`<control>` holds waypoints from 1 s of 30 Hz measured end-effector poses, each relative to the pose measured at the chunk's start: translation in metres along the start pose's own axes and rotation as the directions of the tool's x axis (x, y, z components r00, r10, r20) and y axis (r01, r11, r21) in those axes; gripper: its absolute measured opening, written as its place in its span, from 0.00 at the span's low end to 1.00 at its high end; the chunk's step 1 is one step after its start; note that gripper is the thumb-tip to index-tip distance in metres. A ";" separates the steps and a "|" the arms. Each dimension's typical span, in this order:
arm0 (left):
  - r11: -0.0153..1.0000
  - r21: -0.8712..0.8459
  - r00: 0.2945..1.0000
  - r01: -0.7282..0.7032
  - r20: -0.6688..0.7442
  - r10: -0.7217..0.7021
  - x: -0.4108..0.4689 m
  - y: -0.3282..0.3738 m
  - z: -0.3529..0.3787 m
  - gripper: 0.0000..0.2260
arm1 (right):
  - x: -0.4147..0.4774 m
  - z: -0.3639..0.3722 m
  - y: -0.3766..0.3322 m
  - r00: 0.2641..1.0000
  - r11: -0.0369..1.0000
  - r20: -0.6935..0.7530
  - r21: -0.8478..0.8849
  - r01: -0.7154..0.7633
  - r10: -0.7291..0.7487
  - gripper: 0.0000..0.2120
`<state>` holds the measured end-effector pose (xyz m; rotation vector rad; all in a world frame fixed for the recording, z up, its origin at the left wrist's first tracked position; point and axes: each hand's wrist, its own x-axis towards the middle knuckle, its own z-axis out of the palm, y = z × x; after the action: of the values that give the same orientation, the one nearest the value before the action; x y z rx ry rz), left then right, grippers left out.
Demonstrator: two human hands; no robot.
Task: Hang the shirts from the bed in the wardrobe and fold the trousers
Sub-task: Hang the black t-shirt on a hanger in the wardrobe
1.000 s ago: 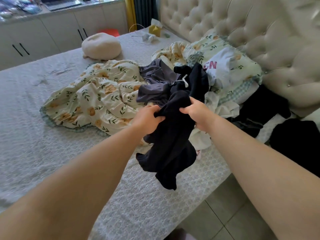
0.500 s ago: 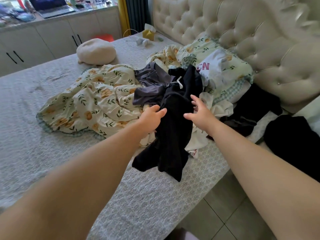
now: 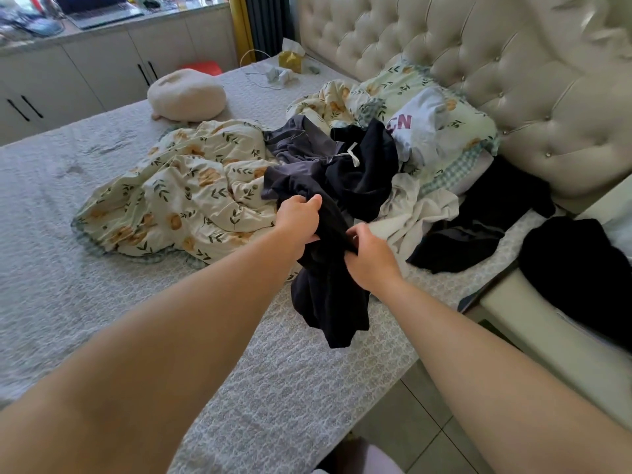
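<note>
The fingers (image 3: 309, 204) of our left hand (image 3: 297, 222) are curled into a bunch of the dark garment (image 3: 330, 295), thumb pressed on top so the fold is pinched between them. Just beside it, our right hand (image 3: 371, 258) grips the same cloth a little lower, fingers tucked under the fabric and mostly hidden. The two hands are close together but do not touch.

From our grip the dark garment drapes down onto the grey bedspread (image 3: 102, 285), near the side edge of the bed. Its upper part runs back into the heap of clothes behind our hands. We cannot tell whether it is a shirt or trousers.

In that heap lies a black piece with a white drawstring (image 3: 353, 156), with a grey-purple garment (image 3: 294, 140) touching it on the left. A pale crumpled cloth (image 3: 419, 206) lies to the right, and more black clothing (image 3: 478, 213) lies beyond that, near the headboard (image 3: 478, 56). A white shirt (image 3: 419, 123) with dark red letters rests on the floral pillow (image 3: 386, 87).

A floral quilt (image 3: 191, 189) lies rumpled to the left of the heap, and a round cream cushion (image 3: 186, 95) sits farther back. Another black garment (image 3: 581, 265) lies on the pale furniture beside the bed, and white cabinets (image 3: 85, 73) stand beyond the bed's far side.
</note>
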<state>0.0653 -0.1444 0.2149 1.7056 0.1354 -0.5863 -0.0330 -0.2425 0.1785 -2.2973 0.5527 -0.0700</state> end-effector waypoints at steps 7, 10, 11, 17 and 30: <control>0.982 -0.184 0.993 0.048 -0.097 -0.066 0.003 -0.005 -0.013 0.05 | 0.024 -0.031 -0.011 0.982 0.959 -0.179 0.284 -0.002 0.055 0.09; 0.997 -0.068 0.991 0.020 -0.133 -0.029 0.004 -0.007 -0.018 0.03 | 0.033 -0.047 -0.026 0.986 0.935 -0.169 0.349 0.060 0.000 0.08; 1.000 -0.018 0.993 0.001 -0.120 -0.003 0.003 -0.008 -0.018 0.04 | 0.036 -0.051 -0.031 0.988 0.929 -0.154 0.366 0.056 0.001 0.08; 0.834 0.434 0.937 -0.340 0.077 0.341 -0.012 -0.014 -0.012 0.22 | 0.043 -0.062 -0.047 1.000 0.895 0.014 0.447 -0.004 -0.003 0.10; 0.734 0.482 0.876 -0.478 0.200 0.439 -0.017 -0.019 0.008 0.13 | 0.043 -0.078 -0.042 0.997 0.881 0.071 0.471 -0.046 0.014 0.09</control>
<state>0.0404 -0.1432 0.2045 2.1380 -0.5433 -0.3169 0.0052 -0.2866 0.2581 -1.8050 0.4755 -0.1017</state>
